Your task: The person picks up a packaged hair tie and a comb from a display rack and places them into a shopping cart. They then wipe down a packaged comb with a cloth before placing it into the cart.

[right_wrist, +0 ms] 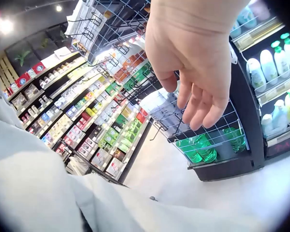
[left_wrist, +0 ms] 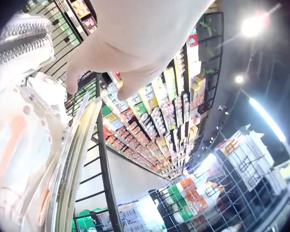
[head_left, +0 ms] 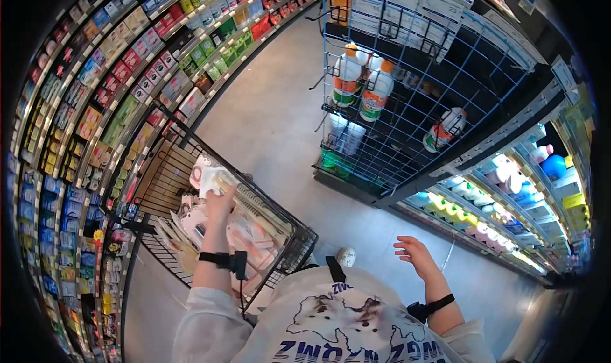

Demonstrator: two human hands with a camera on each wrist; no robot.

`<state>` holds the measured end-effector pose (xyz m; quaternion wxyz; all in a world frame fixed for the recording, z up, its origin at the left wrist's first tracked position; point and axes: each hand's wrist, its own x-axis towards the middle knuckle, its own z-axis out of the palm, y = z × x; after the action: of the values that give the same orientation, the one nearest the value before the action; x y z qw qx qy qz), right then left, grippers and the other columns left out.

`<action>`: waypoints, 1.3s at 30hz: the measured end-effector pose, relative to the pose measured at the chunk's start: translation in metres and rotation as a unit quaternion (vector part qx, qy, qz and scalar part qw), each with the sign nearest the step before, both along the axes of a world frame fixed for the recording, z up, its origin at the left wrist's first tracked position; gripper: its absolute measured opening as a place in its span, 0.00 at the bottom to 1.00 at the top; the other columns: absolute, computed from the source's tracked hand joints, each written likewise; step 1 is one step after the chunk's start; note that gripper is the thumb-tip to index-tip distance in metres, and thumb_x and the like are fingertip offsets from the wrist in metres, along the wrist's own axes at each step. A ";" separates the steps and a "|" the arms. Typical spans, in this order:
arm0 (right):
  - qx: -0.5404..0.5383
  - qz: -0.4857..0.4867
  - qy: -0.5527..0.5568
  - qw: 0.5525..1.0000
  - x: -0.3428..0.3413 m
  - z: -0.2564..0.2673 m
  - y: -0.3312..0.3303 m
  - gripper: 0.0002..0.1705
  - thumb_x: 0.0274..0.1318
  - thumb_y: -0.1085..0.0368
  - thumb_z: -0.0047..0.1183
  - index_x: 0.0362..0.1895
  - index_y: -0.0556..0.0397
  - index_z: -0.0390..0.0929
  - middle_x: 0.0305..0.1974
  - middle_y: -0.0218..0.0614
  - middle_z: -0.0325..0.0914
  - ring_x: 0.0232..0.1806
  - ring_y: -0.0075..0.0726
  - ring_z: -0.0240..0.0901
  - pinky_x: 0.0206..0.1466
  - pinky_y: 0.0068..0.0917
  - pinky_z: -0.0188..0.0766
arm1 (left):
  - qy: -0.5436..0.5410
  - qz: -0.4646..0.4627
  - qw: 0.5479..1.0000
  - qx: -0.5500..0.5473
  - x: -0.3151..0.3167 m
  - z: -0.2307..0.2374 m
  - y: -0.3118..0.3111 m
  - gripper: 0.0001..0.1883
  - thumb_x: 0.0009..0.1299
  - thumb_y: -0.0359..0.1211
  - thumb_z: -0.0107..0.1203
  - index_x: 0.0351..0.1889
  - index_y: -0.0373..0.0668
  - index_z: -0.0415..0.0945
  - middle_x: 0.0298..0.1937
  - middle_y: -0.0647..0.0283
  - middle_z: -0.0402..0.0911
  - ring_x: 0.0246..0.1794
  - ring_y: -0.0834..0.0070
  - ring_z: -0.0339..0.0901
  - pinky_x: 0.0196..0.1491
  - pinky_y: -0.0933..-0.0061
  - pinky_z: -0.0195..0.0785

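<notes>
My left hand (head_left: 219, 204) is over the shopping cart (head_left: 296, 245), beside a white package (head_left: 205, 175). In the left wrist view the hand (left_wrist: 130, 43) has its fingers loosely bent, with nothing seen between them; whether a fingertip touches the packaging (left_wrist: 46, 96) is unclear. White and orange packages (head_left: 251, 235) lie in the cart. Away from the cart, my right hand (head_left: 415, 253) hangs in the air near my body, fingers relaxed and empty. In the right wrist view this hand (right_wrist: 195, 72) appears in front of the wire rack (right_wrist: 232, 113), with no visible grip on it.
Long shelves of small packaged goods (head_left: 118, 76) curve along the left. Ahead stands a blue wire rack (head_left: 407, 118) with orange-capped bottles (head_left: 347, 76). Lit shelves of bottles (head_left: 477, 229) line the right. Grey floor (head_left: 273, 108) runs between the cart and the rack.
</notes>
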<state>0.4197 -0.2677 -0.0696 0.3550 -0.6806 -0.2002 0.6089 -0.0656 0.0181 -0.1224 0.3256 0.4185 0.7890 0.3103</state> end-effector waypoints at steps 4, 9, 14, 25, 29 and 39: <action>-0.001 -0.010 -0.005 1.000 -0.005 -0.009 -0.005 0.21 0.61 0.60 0.42 0.56 0.53 0.70 0.47 0.36 0.77 0.45 0.30 0.74 0.48 0.25 0.69 | 0.120 -0.034 0.992 0.012 -0.004 -0.050 0.015 0.35 0.54 0.51 0.68 0.45 0.30 0.70 0.30 0.55 0.79 0.22 0.70 0.77 0.22 0.71 0.70; -0.021 -0.023 0.002 1.000 -0.001 -0.020 -0.009 0.20 0.61 0.62 0.40 0.56 0.52 0.71 0.46 0.37 0.77 0.43 0.30 0.75 0.44 0.24 0.70 | 0.071 -0.003 0.997 0.002 0.004 -0.040 0.011 0.32 0.55 0.52 0.67 0.42 0.30 0.73 0.32 0.54 0.80 0.26 0.69 0.78 0.24 0.70 0.72; -0.020 -0.001 0.002 1.000 0.003 -0.025 -0.003 0.21 0.60 0.61 0.40 0.56 0.52 0.70 0.46 0.37 0.77 0.42 0.30 0.74 0.45 0.24 0.70 | 0.144 -0.048 0.987 0.054 0.017 -0.004 -0.009 0.24 0.60 0.42 0.65 0.45 0.31 0.72 0.31 0.54 0.80 0.26 0.70 0.79 0.24 0.70 0.70; -0.012 0.067 0.002 0.998 -0.006 -0.024 0.028 0.21 0.60 0.61 0.41 0.56 0.52 0.71 0.46 0.36 0.77 0.43 0.30 0.74 0.45 0.25 0.68 | -0.220 -0.005 0.963 0.153 0.022 0.123 -0.089 0.17 0.66 0.30 0.58 0.51 0.35 0.71 0.32 0.66 0.80 0.30 0.86 0.73 0.33 0.84 0.64; 0.018 0.113 -0.019 0.993 -0.018 -0.012 0.045 0.20 0.62 0.60 0.43 0.56 0.53 0.70 0.46 0.36 0.77 0.45 0.29 0.73 0.46 0.25 0.68 | -0.269 -0.047 0.934 0.229 0.032 0.176 -0.107 0.18 0.67 0.26 0.56 0.55 0.33 0.68 0.44 0.63 0.79 0.41 0.82 0.75 0.45 0.81 0.67; 0.391 0.288 -0.100 0.868 -0.125 0.129 0.139 0.38 0.56 0.58 0.57 0.66 0.55 0.55 0.57 0.45 0.68 0.61 0.39 0.64 0.62 0.35 0.61 | -0.447 -0.165 0.863 0.168 0.122 0.211 -0.104 0.19 0.68 0.29 0.56 0.56 0.35 0.67 0.49 0.62 0.78 0.47 0.79 0.76 0.51 0.76 0.69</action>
<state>0.2945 -0.1286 0.0593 0.3787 -0.4553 -0.6438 0.4846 0.0559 -0.0863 0.0890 0.6146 0.4072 0.4138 0.5340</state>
